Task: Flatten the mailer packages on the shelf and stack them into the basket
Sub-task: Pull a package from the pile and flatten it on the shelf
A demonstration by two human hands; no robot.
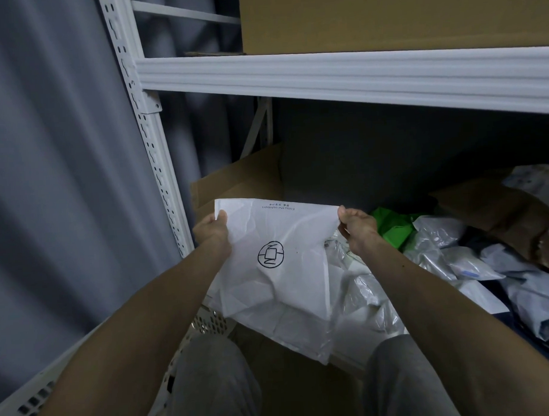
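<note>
holding a white mailer (278,263) stretched above the shelf's pile of mailers (455,257), my left hand (212,231) and right hand (356,228) each pinch a top corner. flattening step; next it should go into the white basket (205,323) by my left knee.

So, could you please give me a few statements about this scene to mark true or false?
1. The left hand and the right hand each pinch an upper corner of the white mailer. True.
2. The white mailer lies flat in the basket. False: both hands hold it up.
3. A green bag lies among the piled mailers. True.
4. The upper shelf is bare. False: a cardboard box stands on it.
</note>
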